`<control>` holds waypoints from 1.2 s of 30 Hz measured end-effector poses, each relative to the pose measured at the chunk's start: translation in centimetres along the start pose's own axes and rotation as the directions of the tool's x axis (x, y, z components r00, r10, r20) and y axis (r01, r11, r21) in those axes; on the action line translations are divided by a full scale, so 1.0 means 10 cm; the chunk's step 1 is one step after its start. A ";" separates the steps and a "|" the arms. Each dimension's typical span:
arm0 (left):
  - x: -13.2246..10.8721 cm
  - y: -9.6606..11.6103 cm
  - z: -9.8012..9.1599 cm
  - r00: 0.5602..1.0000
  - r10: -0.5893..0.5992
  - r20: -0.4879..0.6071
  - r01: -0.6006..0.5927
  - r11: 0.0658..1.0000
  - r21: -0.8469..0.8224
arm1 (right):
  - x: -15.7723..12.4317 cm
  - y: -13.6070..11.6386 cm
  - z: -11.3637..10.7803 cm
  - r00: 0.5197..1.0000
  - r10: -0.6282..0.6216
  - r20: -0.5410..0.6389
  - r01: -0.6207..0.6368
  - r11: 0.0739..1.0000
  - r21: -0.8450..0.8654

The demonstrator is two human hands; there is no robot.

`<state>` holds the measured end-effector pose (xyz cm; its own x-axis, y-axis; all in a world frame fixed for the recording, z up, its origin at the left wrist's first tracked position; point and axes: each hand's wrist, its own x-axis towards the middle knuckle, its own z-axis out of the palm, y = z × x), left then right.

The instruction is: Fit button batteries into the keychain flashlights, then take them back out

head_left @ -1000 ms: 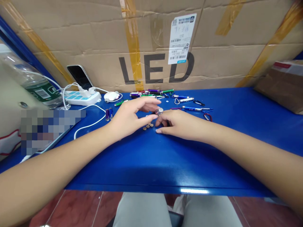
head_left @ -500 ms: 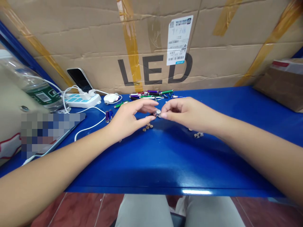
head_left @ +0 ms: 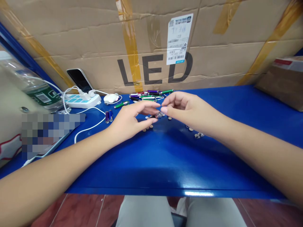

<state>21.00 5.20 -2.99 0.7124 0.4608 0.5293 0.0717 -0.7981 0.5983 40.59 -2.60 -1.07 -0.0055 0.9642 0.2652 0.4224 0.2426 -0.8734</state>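
Observation:
My left hand [head_left: 129,121] and my right hand [head_left: 187,108] meet over the blue table [head_left: 165,164], fingertips together. Between them sits a small silver round part [head_left: 159,114], pinched by the left thumb and fingers, with the right fingertips closed against it. Small button cells [head_left: 148,127] lie under the left fingertips, and a few more button cells [head_left: 198,135] lie beneath the right wrist. Behind the hands is a heap of coloured keychain flashlights [head_left: 149,94].
A big cardboard box marked LED [head_left: 153,41] stands along the back. At left are a white power strip [head_left: 81,100] with cables, a phone [head_left: 79,79], a water bottle [head_left: 35,88], two purple flashlight tubes [head_left: 109,115] and a white charger [head_left: 111,98]. A brown box [head_left: 281,83] sits right.
My right hand has lifted off the table and moved up to the left fingertips. Button cells that it covered now show beneath the wrist. The left hand has barely moved.

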 end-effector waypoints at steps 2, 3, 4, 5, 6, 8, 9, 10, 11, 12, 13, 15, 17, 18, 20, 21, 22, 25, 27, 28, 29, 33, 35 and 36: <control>0.00 -0.01 -0.01 1.000 -0.019 -0.002 0.019 1.000 0.008 | 0.02 0.02 -0.04 0.999 -0.007 -0.048 0.005 0.999 -0.047; 0.00 -0.01 -0.02 1.000 -0.026 -0.004 0.026 1.000 0.014 | 0.03 0.05 -0.08 0.998 -0.021 -0.055 0.014 0.992 -0.125; 0.00 -0.01 -0.02 0.999 -0.031 -0.006 0.032 0.999 0.020 | 0.05 0.08 -0.12 0.998 -0.048 -0.042 0.037 0.970 -0.238; 0.00 -0.02 -0.03 0.999 -0.034 -0.007 0.034 0.999 0.026 | 0.06 0.12 -0.16 0.997 -0.083 -0.002 0.076 0.926 -0.370; 0.00 -0.02 -0.03 0.999 -0.035 -0.007 0.036 0.999 0.031 | 0.08 0.16 -0.20 0.992 -0.111 0.063 0.127 0.855 -0.503; 0.00 -0.03 -0.04 0.999 -0.040 -0.003 0.040 0.998 0.043 | 0.11 0.24 -0.26 0.973 -0.117 0.201 0.223 0.712 -0.665; 0.00 -0.04 -0.04 0.999 -0.043 -0.001 0.043 0.998 0.048 | 0.12 0.28 -0.28 0.964 -0.098 0.248 0.248 0.672 -0.698; 0.00 -0.04 -0.04 0.999 -0.045 0.001 0.045 0.998 0.051 | 0.13 0.31 -0.29 0.959 -0.075 0.273 0.254 0.654 -0.713; 0.00 -0.04 -0.03 0.999 -0.045 0.003 0.045 0.998 0.053 | 0.14 0.33 -0.30 0.957 -0.056 0.283 0.251 0.648 -0.719; 0.00 -0.04 -0.03 0.999 -0.043 0.004 0.043 0.998 0.053 | 0.14 0.34 -0.29 0.958 -0.049 0.283 0.247 0.643 -0.725; 0.00 -0.04 -0.03 0.999 -0.040 0.007 0.040 0.998 0.052 | 0.15 0.35 -0.27 0.958 -0.052 0.280 0.249 0.635 -0.731; 0.01 -0.03 -0.03 0.999 -0.036 0.013 0.035 0.998 0.051 | 0.15 0.36 -0.23 0.958 -0.072 0.279 0.263 0.610 -0.747; 0.01 -0.03 -0.02 0.999 -0.039 0.018 0.038 0.998 0.052 | 0.16 0.38 -0.20 0.953 -0.088 0.289 0.283 0.594 -0.753; 0.01 -0.03 -0.02 0.999 -0.043 0.020 0.041 0.998 0.054 | 0.16 0.38 -0.19 0.952 -0.086 0.293 0.285 0.595 -0.751; 0.00 -0.03 -0.02 0.998 -0.050 0.025 0.048 0.997 0.052 | 0.17 0.38 -0.19 0.957 -0.069 0.283 0.263 0.620 -0.739; 0.00 -0.03 -0.03 0.998 -0.053 0.028 0.052 0.997 0.050 | 0.17 0.38 -0.19 0.962 -0.064 0.266 0.244 0.639 -0.729; 0.00 -0.04 -0.03 0.998 -0.055 0.031 0.054 0.997 0.048 | 0.16 0.36 -0.20 0.967 -0.072 0.245 0.230 0.660 -0.715; 0.00 -0.06 -0.03 0.997 -0.060 0.039 0.059 0.998 0.029 | 0.13 0.26 -0.22 0.960 -0.219 0.175 0.280 0.727 -0.627; 0.00 -0.07 -0.02 0.997 -0.062 0.046 0.061 0.998 0.007 | 0.09 0.18 -0.22 0.918 -0.377 0.127 0.381 0.743 -0.550; 0.01 -0.07 -0.02 0.997 -0.058 0.046 0.058 0.998 -0.007 | 0.07 0.15 -0.21 0.890 -0.443 0.109 0.432 0.738 -0.518; 0.01 -0.07 -0.02 0.998 -0.052 0.045 0.053 0.998 -0.020 | 0.05 0.12 -0.20 0.863 -0.496 0.099 0.475 0.728 -0.494; 0.02 -0.03 -0.01 0.999 -0.018 0.026 0.019 0.999 -0.051 | 0.01 0.08 -0.12 0.806 -0.580 0.123 0.564 0.687 -0.458; 0.02 -0.01 -0.01 1.000 -0.013 0.024 0.014 0.998 -0.056 | 0.02 0.08 -0.09 0.799 -0.587 0.126 0.571 0.678 -0.462; 0.02 0.00 -0.01 1.000 -0.013 0.023 0.014 0.998 -0.059 | 0.02 0.07 -0.08 0.803 -0.582 0.126 0.566 0.680 -0.466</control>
<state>21.07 5.34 -2.80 0.7275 0.4617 0.5074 0.0404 -0.7672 0.6401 41.63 -2.36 -1.29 -0.3644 0.6468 0.6700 0.7066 0.6607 -0.2535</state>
